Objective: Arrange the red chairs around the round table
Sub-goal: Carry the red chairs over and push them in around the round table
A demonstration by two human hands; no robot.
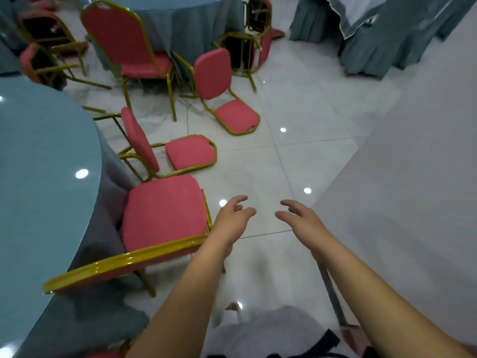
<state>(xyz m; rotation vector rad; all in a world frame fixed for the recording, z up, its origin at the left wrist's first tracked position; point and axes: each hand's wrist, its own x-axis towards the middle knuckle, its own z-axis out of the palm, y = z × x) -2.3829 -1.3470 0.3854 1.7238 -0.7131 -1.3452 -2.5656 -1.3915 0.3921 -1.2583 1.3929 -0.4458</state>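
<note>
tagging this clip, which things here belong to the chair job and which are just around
Job: round table, upright red chair, nearer tipped chair, farther tipped chair, left hand, right hand.
Just around: far draped table, right draped table, white wall.

Both bare arms reach forward; left hand [233,219] and right hand [300,219] hover empty, fingers loosely spread.

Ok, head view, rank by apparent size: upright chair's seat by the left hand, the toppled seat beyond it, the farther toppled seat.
1. upright chair's seat
2. nearer toppled seat
3. farther toppled seat
Nearness to the camera drives this; true sizes cannot be ranked.
</note>
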